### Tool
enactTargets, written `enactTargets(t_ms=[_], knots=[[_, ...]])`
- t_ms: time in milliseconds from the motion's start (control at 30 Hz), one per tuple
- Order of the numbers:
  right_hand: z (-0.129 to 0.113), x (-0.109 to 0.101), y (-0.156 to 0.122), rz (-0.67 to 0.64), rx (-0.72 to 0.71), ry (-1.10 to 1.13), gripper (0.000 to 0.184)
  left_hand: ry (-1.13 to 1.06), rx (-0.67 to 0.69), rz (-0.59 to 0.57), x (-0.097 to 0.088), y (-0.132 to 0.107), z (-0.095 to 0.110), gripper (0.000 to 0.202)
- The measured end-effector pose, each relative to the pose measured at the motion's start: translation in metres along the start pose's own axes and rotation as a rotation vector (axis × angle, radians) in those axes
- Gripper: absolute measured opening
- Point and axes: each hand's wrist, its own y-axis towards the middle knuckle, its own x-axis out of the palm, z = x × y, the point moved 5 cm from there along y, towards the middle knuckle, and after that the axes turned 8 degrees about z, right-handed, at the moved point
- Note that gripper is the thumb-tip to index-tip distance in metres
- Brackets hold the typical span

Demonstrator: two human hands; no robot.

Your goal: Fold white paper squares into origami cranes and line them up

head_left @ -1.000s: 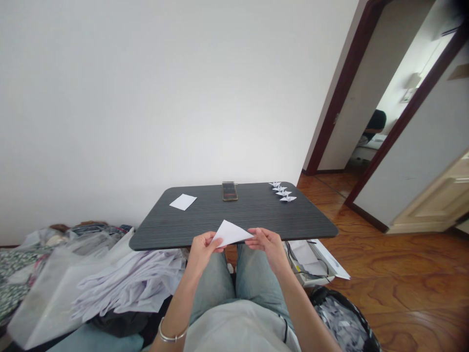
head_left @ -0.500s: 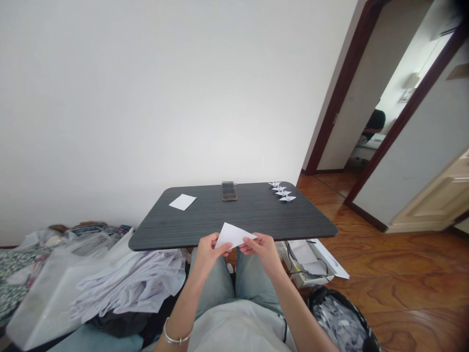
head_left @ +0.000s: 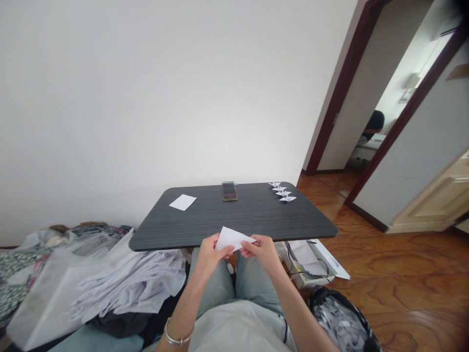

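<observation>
Nearby, bin point(head_left: 361, 313) of scraps point(head_left: 340, 320), box point(head_left: 315, 282) of cords point(head_left: 290, 255), left fingers point(head_left: 224, 251) and right fingers point(head_left: 250, 247) pinching white paper point(head_left: 229, 237)

Phone point(head_left: 229, 192) (dark-screened), rumpled pale cloth point(head_left: 135, 283).

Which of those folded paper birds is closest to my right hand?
The front bird, at the near end of the row on the table. The other birds line up behind it, farther from your right hand, which holds the white paper.
</observation>
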Motion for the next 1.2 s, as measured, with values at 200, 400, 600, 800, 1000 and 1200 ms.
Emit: enactTargets(t_ms=[200,400,600,800,1000,1200], knots=[[-0.002,-0.013,0.005,0.016,-0.004,0.020,0.031,0.028,0.019,0.011,-0.002,0.001,0.002,0.031],[-0.006,-0.025,0.011,0.059,-0.033,0.049,0.034,0.032,0.014,0.043,-0.009,0.003,0.005,0.033],[-0.005,-0.015,0.006,0.035,-0.043,0.081,0.030,0.020,0.018,0.066,-0.010,0.002,0.008,0.035],[0.000,0.005,-0.002,-0.023,-0.035,0.035,0.031,0.016,0.042,0.031,-0.001,0.000,0.007,0.032],[0.003,0.012,-0.006,-0.042,-0.013,0.033,0.034,0.025,0.038,0.016,0.002,-0.001,0.007,0.032],[-0.004,0.005,-0.003,-0.039,-0.077,0.038,0.031,0.037,0.054,0.004,-0.001,-0.001,0.010,0.030]])
